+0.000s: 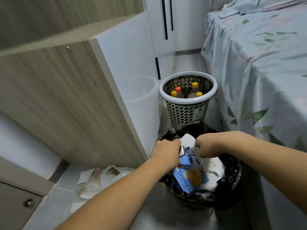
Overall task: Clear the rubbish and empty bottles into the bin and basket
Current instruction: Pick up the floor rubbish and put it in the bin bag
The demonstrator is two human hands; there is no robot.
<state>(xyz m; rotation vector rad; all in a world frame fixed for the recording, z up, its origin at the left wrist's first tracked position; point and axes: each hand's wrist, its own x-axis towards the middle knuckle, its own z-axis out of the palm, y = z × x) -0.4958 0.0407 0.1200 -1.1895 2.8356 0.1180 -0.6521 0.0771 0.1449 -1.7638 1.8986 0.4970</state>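
Note:
A bin lined with a black bag [232,176] stands on the floor below me, filled with white paper [210,170] and a blue snack wrapper [186,180]. My left hand [165,151] is over the bin's left side, its curled fingers gripping a silvery-blue wrapper [183,151]. My right hand [207,146] is beside it, pinching the white paper. Behind the bin stands a perforated basket with a white rim [188,101]; it holds several bottles with yellow and red caps [178,89].
A crumpled white plastic bag and paper scraps [103,178] lie on the floor to the left of the bin. A wooden cabinet [66,97] rises at the left, with a white bucket [141,95] beside it. A bed with a leaf-print sheet [257,72] fills the right.

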